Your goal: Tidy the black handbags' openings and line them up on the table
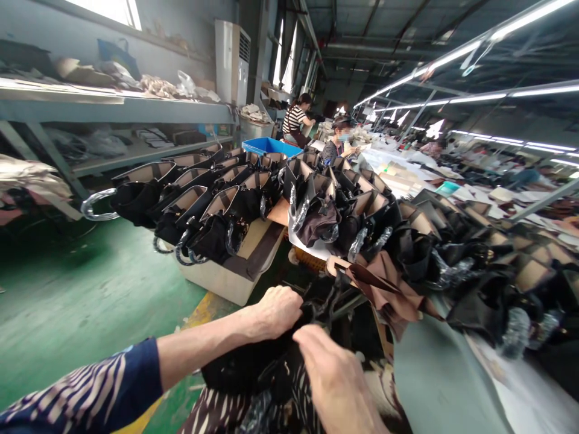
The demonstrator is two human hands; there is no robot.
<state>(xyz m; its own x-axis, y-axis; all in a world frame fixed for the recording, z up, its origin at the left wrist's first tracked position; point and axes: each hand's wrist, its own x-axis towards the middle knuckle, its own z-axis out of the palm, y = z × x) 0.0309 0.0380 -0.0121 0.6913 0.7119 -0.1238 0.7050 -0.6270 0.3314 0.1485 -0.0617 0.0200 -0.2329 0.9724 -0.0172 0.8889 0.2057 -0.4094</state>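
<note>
So you're sitting with a black bag [244, 364] across your lap, right over the patterned trousers [208, 413], and both hands are working around its upper part. Your left hand [275, 313] is curling into a fist at the bag's far edge and, as far as I can see, is clamping down on the black material. Your right hand [332, 374] is hovering or resting just beside it, fingers lying together and pointing at the left fist. Can't tell whether it's pinching anything.

My read is that you're in the middle of handling this one bag, maybe straightening or adjusting its top. Next move is probably calling for a steady left hold while the right one is getting a proper purchase on the edge. Watch the plastic-wrapped handle [259, 405] too, since it's lying low between your legs and could be snagging.

Hard to make out: your left fingertips are hiding behind the knuckles, your right thumb isn't showing, and your right forearm is running out of the bottom of the view. The bag is blending into the dark clutter behind it, so I'm not seeing where its outline ends. Beyond it, finished-looking dark bags [215, 232] are crowding together, overlapping each other, and a brown fabric piece [384, 283] is draping near the grey-green sheet [438, 367].
</note>
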